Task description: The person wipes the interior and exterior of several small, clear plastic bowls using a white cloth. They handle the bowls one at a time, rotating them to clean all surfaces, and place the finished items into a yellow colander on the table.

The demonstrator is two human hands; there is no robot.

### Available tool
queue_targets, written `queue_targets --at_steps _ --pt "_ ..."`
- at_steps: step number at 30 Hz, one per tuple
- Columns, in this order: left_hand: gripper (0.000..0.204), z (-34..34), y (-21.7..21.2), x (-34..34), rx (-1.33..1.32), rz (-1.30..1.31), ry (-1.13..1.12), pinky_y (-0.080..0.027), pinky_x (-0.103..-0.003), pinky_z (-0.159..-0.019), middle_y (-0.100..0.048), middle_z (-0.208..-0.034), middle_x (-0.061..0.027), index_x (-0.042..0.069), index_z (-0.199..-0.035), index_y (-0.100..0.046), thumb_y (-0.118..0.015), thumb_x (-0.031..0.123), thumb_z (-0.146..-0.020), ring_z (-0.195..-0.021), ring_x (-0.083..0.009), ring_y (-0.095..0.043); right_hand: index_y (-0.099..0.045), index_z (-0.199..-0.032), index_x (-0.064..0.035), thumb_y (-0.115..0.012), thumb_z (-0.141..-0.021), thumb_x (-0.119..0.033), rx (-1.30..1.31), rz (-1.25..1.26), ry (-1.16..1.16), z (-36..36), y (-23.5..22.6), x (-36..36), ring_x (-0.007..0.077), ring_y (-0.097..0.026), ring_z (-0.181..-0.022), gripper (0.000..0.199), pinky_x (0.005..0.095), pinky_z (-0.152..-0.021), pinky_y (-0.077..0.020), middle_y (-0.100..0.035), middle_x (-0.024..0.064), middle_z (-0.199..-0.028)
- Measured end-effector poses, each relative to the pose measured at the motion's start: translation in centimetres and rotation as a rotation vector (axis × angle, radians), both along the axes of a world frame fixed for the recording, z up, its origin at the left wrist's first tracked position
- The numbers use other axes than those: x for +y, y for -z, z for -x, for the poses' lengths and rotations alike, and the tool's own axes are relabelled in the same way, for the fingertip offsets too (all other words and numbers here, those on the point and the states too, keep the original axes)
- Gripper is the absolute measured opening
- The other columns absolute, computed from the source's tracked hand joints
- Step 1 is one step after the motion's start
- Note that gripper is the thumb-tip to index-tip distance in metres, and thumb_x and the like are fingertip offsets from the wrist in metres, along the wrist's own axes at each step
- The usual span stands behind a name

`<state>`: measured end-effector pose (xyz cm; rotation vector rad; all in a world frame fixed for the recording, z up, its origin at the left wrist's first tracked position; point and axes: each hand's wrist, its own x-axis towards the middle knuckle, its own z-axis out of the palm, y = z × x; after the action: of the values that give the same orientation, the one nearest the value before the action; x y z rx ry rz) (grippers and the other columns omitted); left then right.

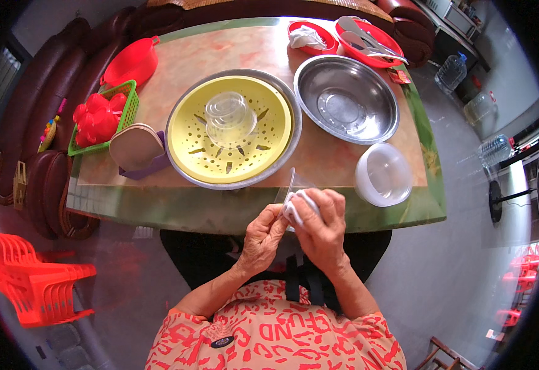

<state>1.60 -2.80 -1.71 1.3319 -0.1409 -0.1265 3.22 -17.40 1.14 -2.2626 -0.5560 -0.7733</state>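
Note:
Over the table's near edge, my left hand pinches a thin clear plastic lid, tilted almost edge-on. My right hand is closed around a white cloth and presses it against the lid. Just beyond my hands, a yellow colander sits inside a metal bowl. Clear round plastic lids are piled in the colander. To the right of my hands stand clear plastic bowls, apparently nested.
A wide metal basin stands at the far right, before red basins holding utensils and a white cloth. Leftward are a green basket of red items, a purple holder and a red basin. Red chairs stand lower left.

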Motion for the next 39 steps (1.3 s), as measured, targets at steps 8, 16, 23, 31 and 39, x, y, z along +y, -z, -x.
queue_targets --at_steps 8,16,23,31,39 --pt "0.018 0.3 0.1 0.8 -0.010 -0.032 0.088 -0.049 -0.025 -0.082 -0.065 -0.097 -0.0052 0.000 -0.111 -0.058 -0.049 0.012 -0.101 -0.090 -0.0101 -0.060 -0.066 -0.105 -0.0065 -0.072 -0.074 -0.009 0.128 -0.073 -0.026 -2.1 0.5 -1.1 0.0331 -0.054 -0.097 0.031 0.0412 -0.082 -0.0471 -0.059 0.0124 -0.106" --pt "0.013 0.7 0.0 1.2 -0.258 -0.442 0.072 -0.035 -0.040 -0.097 -0.069 -0.095 -0.0006 0.007 -0.107 -0.061 -0.053 0.007 -0.097 -0.089 -0.0116 -0.063 -0.066 -0.104 0.0004 -0.064 -0.087 -0.011 0.440 -0.549 0.083 -2.5 1.4 -2.4 0.0261 -0.061 -0.086 0.020 0.0366 -0.078 -0.0494 -0.062 0.0135 -0.097" --pt "0.019 1.3 -1.1 -0.5 -0.828 -1.093 0.025 -0.023 -0.050 -0.102 -0.065 -0.091 0.0003 0.012 -0.102 -0.065 -0.066 0.011 -0.082 -0.092 -0.0164 -0.060 -0.058 -0.117 0.0010 -0.065 -0.085 -0.007 0.556 -0.490 0.046 -0.1 1.8 -2.9 0.0194 -0.061 -0.089 0.034 0.0298 -0.079 -0.0491 -0.061 0.0125 -0.101" --pt "0.094 0.9 -1.5 1.5 -0.491 -0.362 -0.276 -0.029 -0.043 -0.106 -0.029 -0.147 -0.0160 0.008 -0.148 -0.025 -0.074 0.049 -0.079 -0.130 -0.0288 -0.036 -0.058 -0.119 0.0009 -0.057 -0.092 -0.004 0.700 -1.133 0.008 1.0 1.1 -2.6 0.0081 -0.059 -0.083 0.027 0.0221 -0.072 -0.0490 -0.064 0.0026 -0.095" --pt "0.090 -0.5 -1.3 1.0 0.111 0.562 0.120 -0.036 -0.042 -0.104 -0.044 -0.136 -0.0213 0.016 -0.151 -0.015 -0.054 0.063 -0.085 -0.125 -0.0305 -0.046 -0.057 -0.120 0.0011 -0.060 -0.093 -0.010 0.724 -0.802 -0.105 2.2 1.3 -0.3 0.0145 -0.059 -0.093 0.029 0.0285 -0.082 -0.0481 -0.062 0.0090 -0.105"
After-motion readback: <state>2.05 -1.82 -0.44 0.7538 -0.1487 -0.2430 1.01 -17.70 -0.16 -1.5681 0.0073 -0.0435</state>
